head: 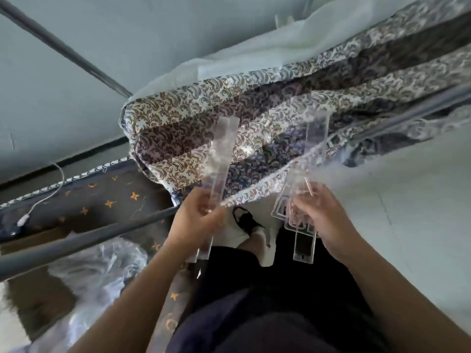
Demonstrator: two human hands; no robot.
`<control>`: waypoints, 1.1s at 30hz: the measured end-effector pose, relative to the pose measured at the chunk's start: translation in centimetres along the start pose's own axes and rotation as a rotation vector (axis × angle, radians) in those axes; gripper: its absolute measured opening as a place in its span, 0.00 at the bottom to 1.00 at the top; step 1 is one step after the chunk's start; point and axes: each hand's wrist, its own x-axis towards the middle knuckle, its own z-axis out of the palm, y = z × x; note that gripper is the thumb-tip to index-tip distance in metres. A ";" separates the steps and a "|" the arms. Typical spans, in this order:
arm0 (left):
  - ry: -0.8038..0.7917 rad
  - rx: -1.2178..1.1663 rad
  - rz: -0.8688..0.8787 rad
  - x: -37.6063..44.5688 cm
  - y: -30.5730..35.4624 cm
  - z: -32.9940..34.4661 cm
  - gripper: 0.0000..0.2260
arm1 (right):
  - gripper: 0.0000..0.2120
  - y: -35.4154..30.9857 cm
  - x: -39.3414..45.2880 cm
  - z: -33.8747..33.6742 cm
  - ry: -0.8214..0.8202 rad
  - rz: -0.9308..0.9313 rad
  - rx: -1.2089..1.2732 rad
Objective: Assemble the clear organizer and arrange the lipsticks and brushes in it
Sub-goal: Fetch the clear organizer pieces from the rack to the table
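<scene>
Our left hand (196,220) grips one clear strip (219,169), our right hand (321,215) clamps several clear panels (300,225); beyond the fingers, they could slip and crack.

Pale wall (76,80) behind. Grey metal bed frame (76,240) w/ star-print mattress (102,197), floral quilt (229,118) bunched on top. Light floor (420,212) at right.

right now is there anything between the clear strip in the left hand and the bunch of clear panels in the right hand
Nothing visible. The left hand grips the long clear strip, the right hand holds the stacked clear panels, and the gap between them is open air. Only the patterned quilt and a shoe lie behind and below.
</scene>
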 end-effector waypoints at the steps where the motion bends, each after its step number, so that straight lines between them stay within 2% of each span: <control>1: -0.020 0.027 0.011 -1.3 0.2 -0.2 0.08 | 0.09 0.0 -1.6 -0.7 0.018 -0.005 0.025; 4: -0.083 0.042 0.042 -4.2 0.4 -0.3 0.07 | 0.06 0.5 -6.0 -3.1 0.080 -0.019 0.122; 8: -0.199 0.092 0.111 -7.0 1.9 1.6 0.07 | 0.08 2.8 -11.9 -6.0 0.229 -0.087 0.205; 12: -0.325 0.158 0.208 -10.3 3.0 6.8 0.08 | 0.10 8.4 -18.6 -8.6 0.379 -0.107 0.278; 14: -0.387 0.183 0.247 -12.5 3.0 10.1 0.11 | 0.11 11.5 -22.4 -9.7 0.452 -0.115 0.354; 17: -0.466 0.237 0.322 -17.2 2.8 14.9 0.09 | 0.12 16.4 -29.5 -11.5 0.568 -0.124 0.477; 22: -0.660 0.283 0.392 -25.0 2.6 22.9 0.07 | 0.20 25.2 -43.3 -12.6 0.912 -0.168 0.778; 27: -0.980 0.511 0.524 -33.2 4.3 31.9 0.10 | 0.12 34.2 -54.1 -10.5 1.248 -0.225 1.053; 31: -1.175 0.658 0.608 -39.9 5.6 38.4 0.16 | 0.17 37.0 -58.9 -8.8 1.479 -0.244 1.279; 33: -1.263 0.714 0.650 -42.4 5.8 41.4 0.17 | 0.15 37.7 -60.0 -8.6 1.556 -0.232 1.330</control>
